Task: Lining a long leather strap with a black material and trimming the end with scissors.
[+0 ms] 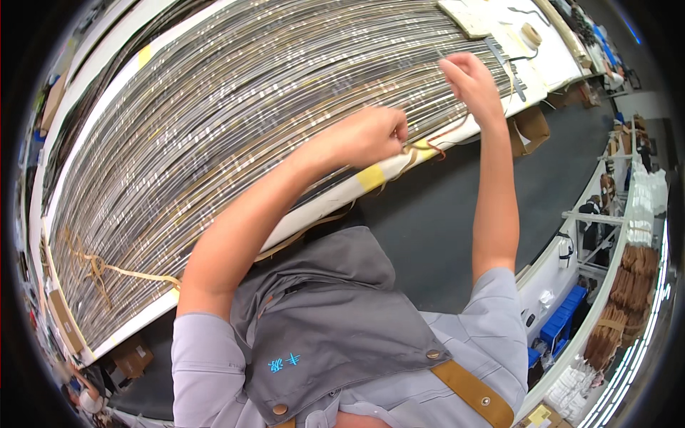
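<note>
A wide layer of long, thin cords (235, 121), grey, brown and black with white bands, lies side by side on the white table. My left hand (374, 135) is closed in a fist over the cords near the table's front edge. A loose brown cord (441, 151) comes out beside its fingers and curls over that edge toward my right wrist. Farther right and higher, my right hand (471, 82) pinches thumb and fingers together above the cords. Something thin shows at its fingertips, too small to name.
At the table's right end are a roll of tape (530, 34), a dark comb-like bar (505, 68) and a pale block (465, 18). Yellow tape (370, 177) marks the front edge. Tan strips (135, 273) lie loose at the left. A cardboard box (530, 130) sits beneath the right end.
</note>
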The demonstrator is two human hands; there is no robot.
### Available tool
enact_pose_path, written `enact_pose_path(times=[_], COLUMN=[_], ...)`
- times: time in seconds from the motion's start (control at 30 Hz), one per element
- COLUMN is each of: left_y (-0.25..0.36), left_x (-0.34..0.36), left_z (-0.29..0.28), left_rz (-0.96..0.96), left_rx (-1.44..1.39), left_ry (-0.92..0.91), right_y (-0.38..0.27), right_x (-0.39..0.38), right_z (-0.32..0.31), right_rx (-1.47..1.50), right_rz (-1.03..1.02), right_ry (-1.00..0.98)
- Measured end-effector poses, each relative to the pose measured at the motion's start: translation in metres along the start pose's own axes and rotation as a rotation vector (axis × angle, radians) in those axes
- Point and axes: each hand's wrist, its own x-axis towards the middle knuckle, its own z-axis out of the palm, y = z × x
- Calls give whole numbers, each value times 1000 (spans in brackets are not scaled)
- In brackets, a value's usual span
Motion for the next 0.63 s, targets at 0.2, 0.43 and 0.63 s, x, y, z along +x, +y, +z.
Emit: enact_pose_path(times=[0.2, 0.43, 0.63], left_y=[33, 49, 57], left_x=[-36, -73, -91], left_z=[32, 39, 44], left_rz=[-32, -46, -29], left_rx=[-115, -109, -120], left_ry=[52, 172, 220], right_y=[41, -51, -40], right_x=[82, -36, -78], right_z=[-1, 4, -12], right_rx=[-339, -179, -77], right_rz=[-223, 0, 312], right_ry=[139, -893, -1137])
